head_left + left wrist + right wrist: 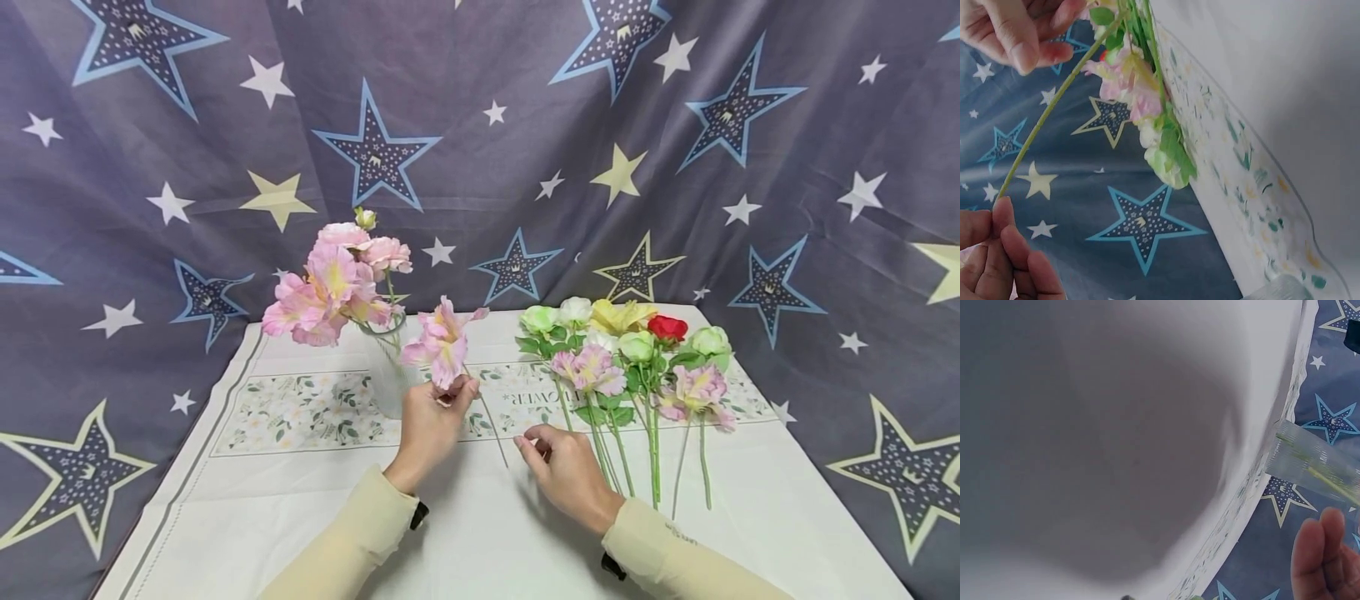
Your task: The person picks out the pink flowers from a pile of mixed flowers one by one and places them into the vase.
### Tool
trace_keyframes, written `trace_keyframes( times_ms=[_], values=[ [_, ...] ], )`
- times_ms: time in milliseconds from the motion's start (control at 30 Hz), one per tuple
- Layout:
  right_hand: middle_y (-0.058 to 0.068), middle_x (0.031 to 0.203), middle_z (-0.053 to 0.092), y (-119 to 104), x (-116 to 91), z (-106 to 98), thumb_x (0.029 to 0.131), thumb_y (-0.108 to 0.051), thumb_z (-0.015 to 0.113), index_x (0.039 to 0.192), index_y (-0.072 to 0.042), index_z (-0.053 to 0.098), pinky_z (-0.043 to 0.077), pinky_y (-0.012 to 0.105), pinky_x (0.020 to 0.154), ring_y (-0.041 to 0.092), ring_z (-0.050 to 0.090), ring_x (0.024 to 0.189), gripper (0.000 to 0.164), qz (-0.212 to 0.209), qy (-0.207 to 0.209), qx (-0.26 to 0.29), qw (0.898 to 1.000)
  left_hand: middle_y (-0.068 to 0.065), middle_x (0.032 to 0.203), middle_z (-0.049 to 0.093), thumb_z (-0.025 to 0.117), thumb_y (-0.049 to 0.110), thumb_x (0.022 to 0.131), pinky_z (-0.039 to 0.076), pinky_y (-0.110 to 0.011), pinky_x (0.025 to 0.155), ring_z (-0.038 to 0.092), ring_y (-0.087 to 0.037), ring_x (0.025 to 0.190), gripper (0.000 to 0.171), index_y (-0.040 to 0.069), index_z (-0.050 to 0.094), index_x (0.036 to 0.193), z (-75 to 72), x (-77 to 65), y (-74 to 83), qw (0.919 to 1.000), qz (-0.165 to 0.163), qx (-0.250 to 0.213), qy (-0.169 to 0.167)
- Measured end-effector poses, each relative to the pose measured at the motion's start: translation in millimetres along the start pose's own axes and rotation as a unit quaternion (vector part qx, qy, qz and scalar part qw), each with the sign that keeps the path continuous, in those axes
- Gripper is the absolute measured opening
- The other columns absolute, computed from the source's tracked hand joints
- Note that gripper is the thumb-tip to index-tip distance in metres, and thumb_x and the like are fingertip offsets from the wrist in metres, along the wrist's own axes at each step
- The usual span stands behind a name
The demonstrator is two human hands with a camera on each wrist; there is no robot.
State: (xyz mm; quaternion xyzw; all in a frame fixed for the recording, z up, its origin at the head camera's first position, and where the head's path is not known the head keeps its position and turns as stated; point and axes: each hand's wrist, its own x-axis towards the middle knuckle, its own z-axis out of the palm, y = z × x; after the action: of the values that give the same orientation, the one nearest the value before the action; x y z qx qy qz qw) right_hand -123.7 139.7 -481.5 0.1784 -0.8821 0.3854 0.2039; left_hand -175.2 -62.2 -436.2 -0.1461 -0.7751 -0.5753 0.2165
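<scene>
My left hand [433, 425] pinches the thin green stem [1054, 119] of a pink flower with a yellow centre [444, 343], just below its bloom. The stem slants down to the right toward my right hand [566, 471]. That hand hovers with loosely bent fingers [1310, 556] near the stem's lower end, holding nothing. Just left of the held flower stands a clear ribbed vase [386, 375]. Several pink blooms [330, 287] lean out of it to the left, and their stems show through its wall.
On the right of the white-clothed table [480, 533] lie loose flowers: pink ones [588, 369], white and green roses [540, 319], a yellow flower [622, 317] and a red rose [667, 328]. A star-patterned curtain [480, 192] hangs behind the table and along its sides.
</scene>
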Motion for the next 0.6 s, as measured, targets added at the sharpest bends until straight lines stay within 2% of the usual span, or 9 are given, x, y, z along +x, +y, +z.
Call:
trace_keyframes(
  times_ms=[233, 400, 600],
  values=[
    [-0.01, 0.064, 0.064, 3.4, -0.3, -1.4, 0.094, -0.011, 0.076, 0.091, -0.008, 0.075, 0.046, 0.014, 0.048, -0.006, 0.051, 0.052, 0.005, -0.007, 0.014, -0.006, 1.0, -0.002, 0.074, 0.075, 0.081, 0.009, 0.088, 0.053, -0.024, 0.063, 0.064, -0.012, 0.066, 0.006, 0.005, 0.08, 0.085, -10.4, 6.0, 3.5, 0.9984, 0.033, 0.029, 0.035],
    [-0.01, 0.062, 0.063, 5.8, 1.4, -3.5, 0.093, -0.009, 0.076, 0.09, -0.005, 0.075, 0.045, 0.013, 0.047, -0.007, 0.05, 0.05, 0.005, -0.019, 0.027, 0.003, 0.999, -0.003, 0.074, 0.074, 0.083, 0.009, 0.086, 0.049, -0.02, 0.061, 0.062, -0.013, 0.065, 0.008, 0.004, 0.078, 0.084, -17.9, 12.2, 8.2, 0.9955, 0.058, 0.037, 0.064],
    [-0.009, 0.062, 0.063, 7.7, 2.0, -5.2, 0.093, -0.008, 0.075, 0.09, -0.004, 0.075, 0.046, 0.013, 0.048, -0.008, 0.05, 0.051, 0.005, -0.026, 0.033, 0.006, 0.999, -0.006, 0.076, 0.074, 0.083, 0.009, 0.085, 0.046, -0.019, 0.061, 0.061, -0.014, 0.065, 0.01, 0.002, 0.077, 0.085, -27.2, 21.8, 12.9, 0.9847, 0.119, 0.052, 0.116]
  ],
)
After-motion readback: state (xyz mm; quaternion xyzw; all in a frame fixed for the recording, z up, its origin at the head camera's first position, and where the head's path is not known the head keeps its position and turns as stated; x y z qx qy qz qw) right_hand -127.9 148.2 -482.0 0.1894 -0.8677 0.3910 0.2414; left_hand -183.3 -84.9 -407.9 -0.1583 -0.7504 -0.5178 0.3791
